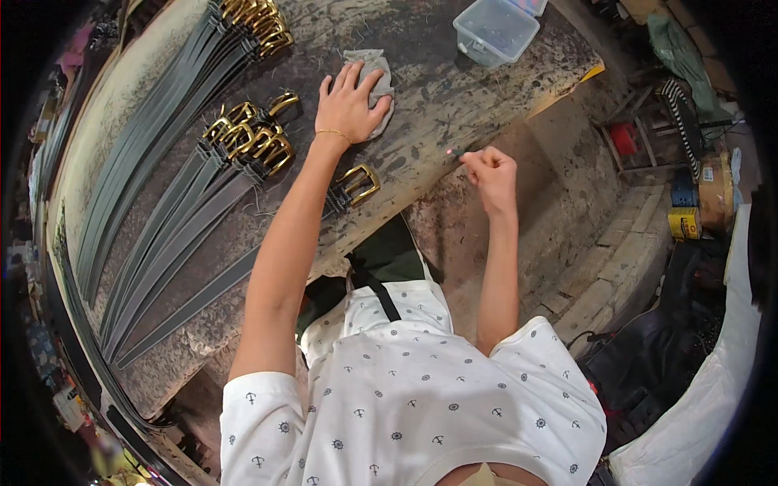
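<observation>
We spread our left hand [351, 101] flat over a grey cloth [373, 58], long axis 12 to 6, at 10 o'clock from our right hand [492, 174], which pinches a small red-tipped object [454, 152]. The lone gold buckle [374, 180] lies at 6 o'clock from the nearer left.

Belts [154, 121] on table [454, 89] left; cloth [371, 58] under left hand [350, 105]; box [494, 34] far right.
</observation>
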A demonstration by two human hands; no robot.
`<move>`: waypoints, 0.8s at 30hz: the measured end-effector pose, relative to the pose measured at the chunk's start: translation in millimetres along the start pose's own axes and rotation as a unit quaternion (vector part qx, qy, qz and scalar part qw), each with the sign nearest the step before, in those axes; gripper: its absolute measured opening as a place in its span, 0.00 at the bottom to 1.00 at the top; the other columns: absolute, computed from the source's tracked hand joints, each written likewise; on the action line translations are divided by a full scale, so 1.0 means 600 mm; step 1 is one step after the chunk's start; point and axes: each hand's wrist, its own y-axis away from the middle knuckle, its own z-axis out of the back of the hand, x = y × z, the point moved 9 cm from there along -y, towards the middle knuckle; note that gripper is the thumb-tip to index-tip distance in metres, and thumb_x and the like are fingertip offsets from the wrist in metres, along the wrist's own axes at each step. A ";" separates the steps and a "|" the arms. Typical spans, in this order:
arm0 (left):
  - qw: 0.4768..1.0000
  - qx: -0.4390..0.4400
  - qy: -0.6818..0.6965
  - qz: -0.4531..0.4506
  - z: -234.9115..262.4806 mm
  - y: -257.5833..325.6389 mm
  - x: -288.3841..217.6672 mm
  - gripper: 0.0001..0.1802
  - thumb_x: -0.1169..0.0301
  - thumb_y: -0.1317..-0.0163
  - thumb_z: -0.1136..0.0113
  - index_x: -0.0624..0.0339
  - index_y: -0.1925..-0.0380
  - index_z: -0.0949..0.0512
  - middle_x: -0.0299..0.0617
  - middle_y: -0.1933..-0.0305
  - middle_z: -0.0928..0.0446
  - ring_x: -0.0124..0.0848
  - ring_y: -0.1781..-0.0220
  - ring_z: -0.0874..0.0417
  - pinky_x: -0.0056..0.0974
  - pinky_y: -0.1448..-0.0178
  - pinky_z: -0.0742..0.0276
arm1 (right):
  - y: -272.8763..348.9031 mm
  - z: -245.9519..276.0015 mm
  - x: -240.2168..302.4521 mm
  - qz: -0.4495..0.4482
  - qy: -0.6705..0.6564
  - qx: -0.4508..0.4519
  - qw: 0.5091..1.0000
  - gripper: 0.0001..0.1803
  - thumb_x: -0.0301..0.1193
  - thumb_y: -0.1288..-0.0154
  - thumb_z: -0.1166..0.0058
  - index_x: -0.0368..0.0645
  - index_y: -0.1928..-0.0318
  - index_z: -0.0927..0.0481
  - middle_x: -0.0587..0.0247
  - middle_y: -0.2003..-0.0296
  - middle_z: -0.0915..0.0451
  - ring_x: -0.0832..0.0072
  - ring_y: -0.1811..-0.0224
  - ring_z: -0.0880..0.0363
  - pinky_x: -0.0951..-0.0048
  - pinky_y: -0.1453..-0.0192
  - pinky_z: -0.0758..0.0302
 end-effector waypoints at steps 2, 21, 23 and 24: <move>1.000 0.023 0.006 0.007 -0.006 -0.002 0.001 0.29 0.45 0.29 0.53 0.39 0.32 0.29 0.46 0.23 0.38 0.45 0.21 0.40 0.58 0.21 0.50 | 0.001 0.005 -0.006 -0.002 0.041 -0.024 0.999 0.23 0.19 0.39 0.35 0.46 0.81 0.37 0.62 0.75 0.20 0.84 0.80 0.33 0.78 0.77 0.37; 0.980 -0.181 0.077 -0.035 0.202 0.066 -0.105 0.22 0.69 0.42 0.34 0.64 0.48 0.23 0.57 0.40 0.26 0.52 0.37 0.25 0.47 0.36 0.27 | 0.119 0.183 0.033 0.049 -0.281 -0.136 0.949 0.16 0.25 0.25 0.48 0.29 0.42 0.23 0.59 0.60 0.20 0.77 0.61 0.23 0.76 0.59 0.21; 0.980 -0.166 0.112 0.003 0.230 0.109 -0.030 0.25 0.69 0.43 0.32 0.64 0.45 0.23 0.55 0.39 0.26 0.51 0.36 0.26 0.47 0.34 0.28 | 0.122 0.148 0.027 0.046 -0.257 -0.121 0.958 0.17 0.24 0.26 0.46 0.28 0.41 0.23 0.57 0.59 0.19 0.77 0.60 0.21 0.77 0.59 0.21; 0.977 -0.136 0.162 0.029 0.235 0.148 -0.008 0.25 0.70 0.44 0.32 0.64 0.45 0.22 0.54 0.40 0.25 0.51 0.36 0.25 0.46 0.34 0.28 | 0.129 0.134 0.025 0.043 -0.257 -0.127 0.957 0.17 0.24 0.26 0.46 0.28 0.41 0.23 0.57 0.59 0.19 0.77 0.60 0.21 0.77 0.59 0.21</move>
